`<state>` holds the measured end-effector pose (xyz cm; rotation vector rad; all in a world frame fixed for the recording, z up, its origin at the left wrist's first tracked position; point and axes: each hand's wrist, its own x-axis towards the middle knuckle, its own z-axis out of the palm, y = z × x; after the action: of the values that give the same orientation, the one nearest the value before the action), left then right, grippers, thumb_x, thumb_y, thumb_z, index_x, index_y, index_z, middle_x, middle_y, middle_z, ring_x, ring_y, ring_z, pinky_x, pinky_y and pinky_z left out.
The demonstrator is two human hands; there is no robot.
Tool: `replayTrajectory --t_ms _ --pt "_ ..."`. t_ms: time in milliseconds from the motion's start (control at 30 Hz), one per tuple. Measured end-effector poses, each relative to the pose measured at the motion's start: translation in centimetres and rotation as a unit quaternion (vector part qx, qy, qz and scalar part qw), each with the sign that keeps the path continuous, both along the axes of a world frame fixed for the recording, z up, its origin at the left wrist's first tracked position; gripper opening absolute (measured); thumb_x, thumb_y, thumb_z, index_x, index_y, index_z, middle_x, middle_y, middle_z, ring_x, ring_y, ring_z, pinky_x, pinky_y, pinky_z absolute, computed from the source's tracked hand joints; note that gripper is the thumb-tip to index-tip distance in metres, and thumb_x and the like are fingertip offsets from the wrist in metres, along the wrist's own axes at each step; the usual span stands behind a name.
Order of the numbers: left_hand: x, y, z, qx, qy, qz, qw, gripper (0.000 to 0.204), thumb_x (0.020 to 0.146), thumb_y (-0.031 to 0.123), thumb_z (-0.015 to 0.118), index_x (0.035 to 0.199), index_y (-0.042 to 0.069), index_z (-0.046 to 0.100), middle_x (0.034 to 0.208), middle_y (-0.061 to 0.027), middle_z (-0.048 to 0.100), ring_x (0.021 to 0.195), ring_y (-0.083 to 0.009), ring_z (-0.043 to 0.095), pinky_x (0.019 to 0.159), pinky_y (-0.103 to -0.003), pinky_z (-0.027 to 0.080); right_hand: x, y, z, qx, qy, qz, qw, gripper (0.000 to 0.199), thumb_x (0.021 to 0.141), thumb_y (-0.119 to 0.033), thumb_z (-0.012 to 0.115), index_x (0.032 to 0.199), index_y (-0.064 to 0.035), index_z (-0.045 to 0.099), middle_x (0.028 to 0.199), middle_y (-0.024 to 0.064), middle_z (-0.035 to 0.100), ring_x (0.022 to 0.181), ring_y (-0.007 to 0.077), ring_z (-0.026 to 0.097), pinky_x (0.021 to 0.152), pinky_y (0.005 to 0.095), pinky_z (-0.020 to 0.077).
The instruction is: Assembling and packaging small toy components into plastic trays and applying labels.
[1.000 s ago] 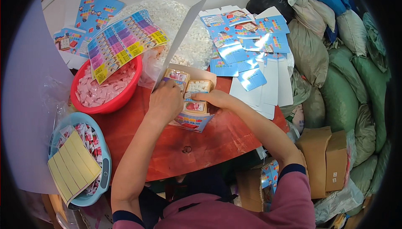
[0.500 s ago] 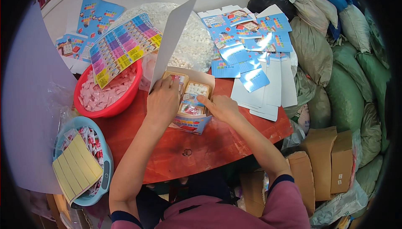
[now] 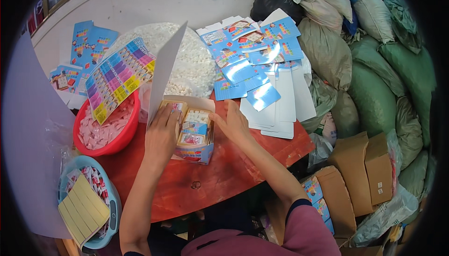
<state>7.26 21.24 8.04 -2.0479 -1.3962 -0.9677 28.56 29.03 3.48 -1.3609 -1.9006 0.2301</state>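
An open cardboard box point(image 3: 194, 155), blue and printed outside with a white inside, stands on the red table point(image 3: 140, 181), its tall white lid point(image 3: 167, 66) raised. Two yellowish trays lie side by side in it. The right tray point(image 3: 193, 127) holds small white cubes, a blue printed piece and a wrapped packet. My left hand point(image 3: 160, 136) rests over the left tray point(image 3: 176, 106) with its fingers stretched out, hiding much of it. At the box's right edge is my right hand point(image 3: 234, 122), fingers apart, holding nothing, its thumb by the rim.
A red basin point(image 3: 105, 149) of pink packets, with a colourful printed sheet point(image 3: 120, 79) on it, and a blue basin point(image 3: 117, 209) of wrapped packets stand left. Behind are a bag of white cubes point(image 3: 189, 64) and flat blue cartons point(image 3: 262, 98). Sacks point(image 3: 369, 99) are piled right.
The view has shifted, so the table appears lower and further left. My right hand has moved off the right tray's contents to the box's edge, its fingers spreading. My left hand stays at the left tray.
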Motion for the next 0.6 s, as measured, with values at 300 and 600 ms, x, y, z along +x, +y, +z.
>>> replayTrajectory --t_ms 300,600 --pt "0.2 -7.6 -5.5 -0.045 -0.355 0.083 0.93 0.069 0.089 0.022 0.057 0.139 -0.006 0.02 0.141 -0.0247 0.025 0.131 -0.0384 0.026 0.108 -0.044 0.021 -2.8 5.0 -1.8 -0.051 0.11 0.086 0.989 0.037 0.087 -0.033 0.05 0.085 0.0022 0.061 0.081 0.0267 0.06 0.08 0.0436 0.058 0.07 0.0497 0.0442" --pt "6.2 -6.9 -10.0 -0.325 -0.329 -0.101 0.881 0.068 0.09 0.032 0.054 0.139 -0.003 0.023 0.14 -0.0272 0.031 0.131 -0.0395 0.03 0.109 -0.041 0.024 12.8 14.5 -6.4 0.162 -0.268 -0.124 0.942 0.022 0.074 -0.026 0.063 0.085 -0.007 0.061 0.071 0.0141 0.063 0.062 0.0291 0.062 0.058 0.0391 0.0496"
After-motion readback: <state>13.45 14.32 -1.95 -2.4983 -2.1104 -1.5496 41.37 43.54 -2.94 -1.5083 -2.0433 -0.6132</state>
